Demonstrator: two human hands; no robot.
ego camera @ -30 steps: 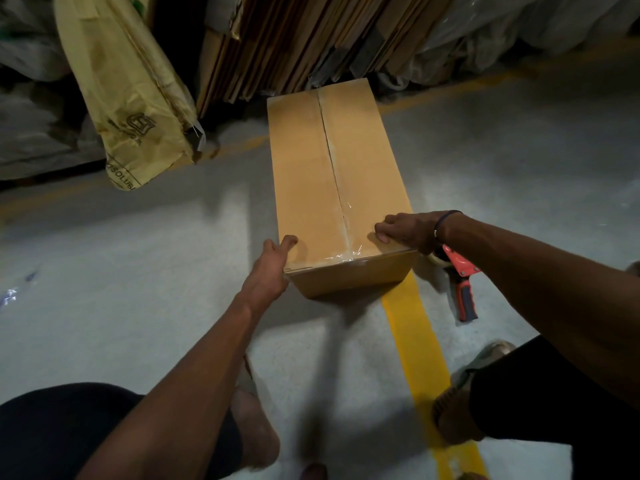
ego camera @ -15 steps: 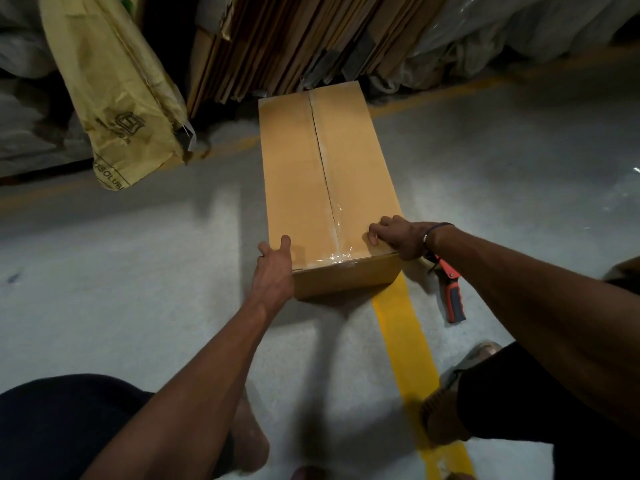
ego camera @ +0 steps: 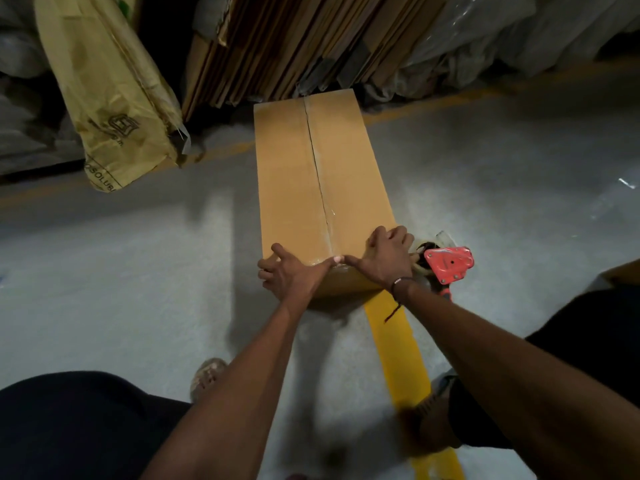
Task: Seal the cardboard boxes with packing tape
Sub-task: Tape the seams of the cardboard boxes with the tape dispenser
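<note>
A long brown cardboard box [ego camera: 298, 174] lies on the grey floor, flaps closed, with its centre seam running away from me. Clear tape [ego camera: 333, 223] glints over the near stretch of the seam. My left hand [ego camera: 289, 277] presses on the box's near left corner, fingers spread over the edge. My right hand [ego camera: 386, 258] lies flat on the near right part of the top. Both thumbs meet at the seam on the near edge. A red tape dispenser [ego camera: 448, 263] rests on the floor just right of the box, beside my right wrist.
Flattened cardboard sheets [ego camera: 294, 43] lean behind the box's far end. A yellow printed sack [ego camera: 107, 95] hangs at the back left. A yellow floor line [ego camera: 398, 344] runs from under the box toward me. My knees and feet flank the near floor.
Both hands have slid inward along the near edge of the box until the thumbs meet at the seam. The dispenser stays on the floor.
</note>
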